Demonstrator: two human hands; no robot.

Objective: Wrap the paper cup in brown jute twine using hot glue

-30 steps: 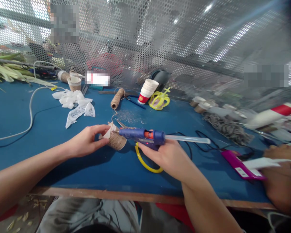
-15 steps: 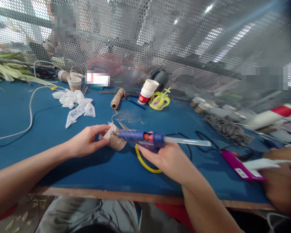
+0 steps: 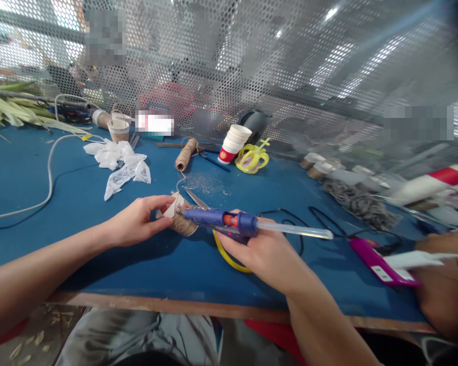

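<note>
My left hand [image 3: 145,221] is closed on the rim of a paper cup [image 3: 183,225] lying on its side, partly wrapped in brown twine. In my right hand [image 3: 257,254] is a blue glue gun [image 3: 217,219] with a clear glue stick out of its back. The gun's nozzle meets the twine on the cup. A strand leads from the cup to a twine spool [image 3: 185,155] behind it. Scissors [image 3: 195,197] lie partly hidden behind the gun, their yellow handle [image 3: 229,256] under my right hand.
White plastic bags [image 3: 118,161] lie at the left. Stacked paper cups [image 3: 233,144] and a yellow crown [image 3: 253,157] stand at the back. On the right are grey cord [image 3: 356,203], a purple power strip [image 3: 381,262] and another person's hand [image 3: 446,274].
The glue gun has tilted slightly, its back end a little lower, with the nozzle still at the cup. My left hand keeps its hold on the cup.
</note>
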